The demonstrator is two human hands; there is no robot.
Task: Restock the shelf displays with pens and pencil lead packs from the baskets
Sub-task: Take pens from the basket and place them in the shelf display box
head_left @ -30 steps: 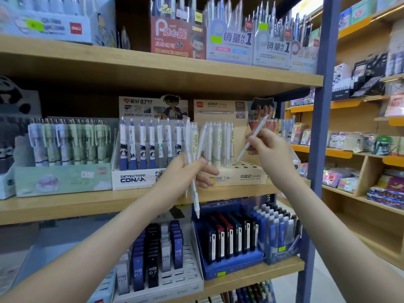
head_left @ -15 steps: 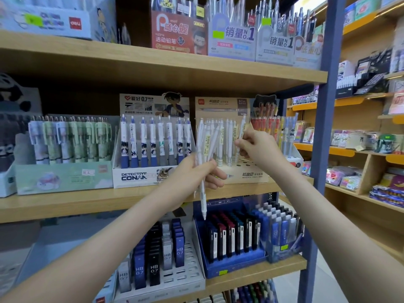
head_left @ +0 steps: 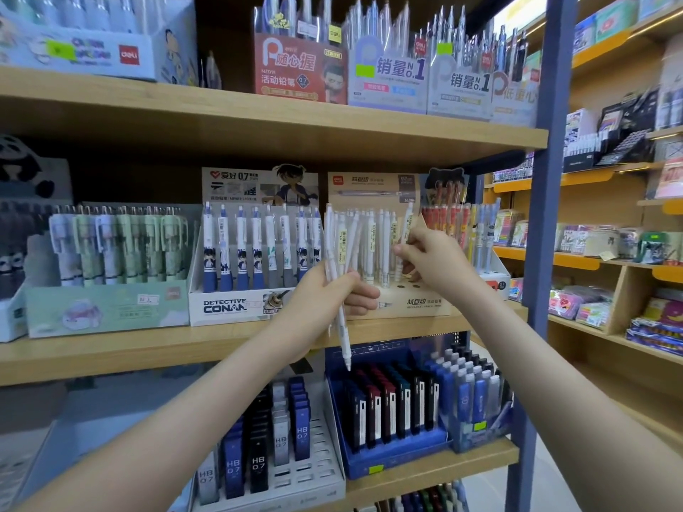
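Seating a pen (head_left: 407, 220) upright in the display (head_left: 417, 304), the right hand (head_left: 434, 261) is pinching it while the left hand (head_left: 322, 295) is gripping spares (head_left: 342, 327) nearby for supply.

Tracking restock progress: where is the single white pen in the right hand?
Head view, right of centre at the middle shelf: the right hand pinches the white pen near-upright over the beige display box, beside the red-patterned pens.

pen display box (head_left: 236, 306): "DETECTIVE CONAN" | lead packs (head_left: 257, 463): "HB 0.7" | blue carton (head_left: 129, 55): "deli"
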